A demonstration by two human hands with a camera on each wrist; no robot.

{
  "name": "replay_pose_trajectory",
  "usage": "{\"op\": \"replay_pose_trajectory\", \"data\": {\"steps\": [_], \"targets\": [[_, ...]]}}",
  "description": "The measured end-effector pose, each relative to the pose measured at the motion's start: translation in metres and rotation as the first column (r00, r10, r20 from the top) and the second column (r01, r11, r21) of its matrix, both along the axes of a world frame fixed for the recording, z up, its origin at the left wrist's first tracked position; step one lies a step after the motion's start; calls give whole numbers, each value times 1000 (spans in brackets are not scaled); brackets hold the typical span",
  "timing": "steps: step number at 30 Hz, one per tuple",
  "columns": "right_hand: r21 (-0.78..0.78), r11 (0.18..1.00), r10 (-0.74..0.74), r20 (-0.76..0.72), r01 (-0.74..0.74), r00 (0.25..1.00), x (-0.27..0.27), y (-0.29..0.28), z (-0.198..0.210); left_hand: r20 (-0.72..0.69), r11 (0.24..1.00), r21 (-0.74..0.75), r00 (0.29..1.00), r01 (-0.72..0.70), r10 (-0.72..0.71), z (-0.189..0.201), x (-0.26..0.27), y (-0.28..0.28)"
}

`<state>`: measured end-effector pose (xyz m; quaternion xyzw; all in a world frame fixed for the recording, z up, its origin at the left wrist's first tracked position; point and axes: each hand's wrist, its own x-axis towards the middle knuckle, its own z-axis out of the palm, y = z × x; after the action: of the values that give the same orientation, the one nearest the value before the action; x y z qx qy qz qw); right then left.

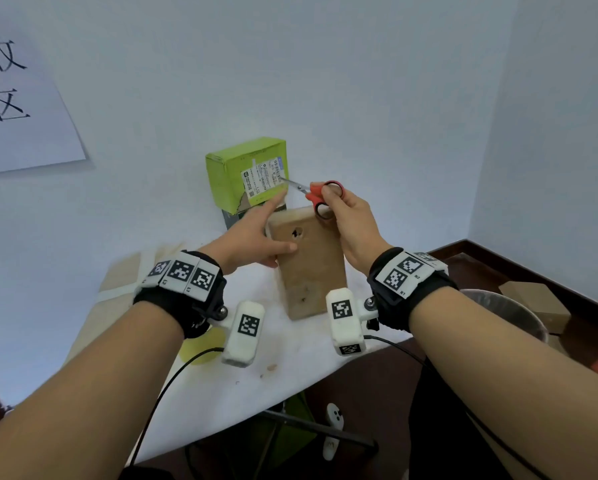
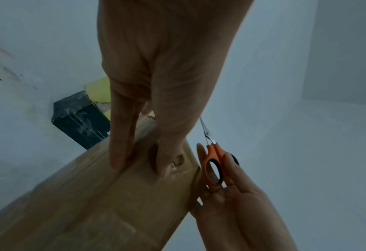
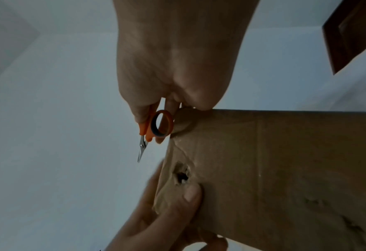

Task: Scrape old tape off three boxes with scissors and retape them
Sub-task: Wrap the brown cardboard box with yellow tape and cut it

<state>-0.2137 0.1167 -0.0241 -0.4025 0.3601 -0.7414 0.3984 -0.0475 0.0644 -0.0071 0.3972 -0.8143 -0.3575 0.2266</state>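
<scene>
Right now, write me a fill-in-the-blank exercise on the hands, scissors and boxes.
1. The scissors are held in the ____ hand.
2. The left hand steadies the ____ box.
3. The green box stands on a ____ box.
4. The scissors' handles are ____.

Missing words: right; brown; dark; orange

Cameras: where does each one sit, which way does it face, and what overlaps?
Head: on the person's head, facing forward and down at the white table; both forearms, left hand and right hand show.
Left wrist: on the left wrist, looking along the fingers lying on the brown box; the right hand's grip on the scissors shows.
Right wrist: on the right wrist, looking along that hand at the scissors and box; the left thumb shows.
Shared: all three see the scissors and brown box.
</scene>
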Motion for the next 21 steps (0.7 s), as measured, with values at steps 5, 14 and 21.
{"op": "replay_pose_trajectory", "data": {"steps": [5,14,21], "targets": [[-12,1000,18,-9,-18,1000,4,-1,4,-32,997,80,999,7,-4,-4,9,0],[22,991,-130,14,129,991,-1,10,7,-461,945,312,854,-98,241,-18,11,2],[23,972,-205,-405,234,891,-1,9,-16,-537,830,558,758,-10,370,-39,12,2]]}}
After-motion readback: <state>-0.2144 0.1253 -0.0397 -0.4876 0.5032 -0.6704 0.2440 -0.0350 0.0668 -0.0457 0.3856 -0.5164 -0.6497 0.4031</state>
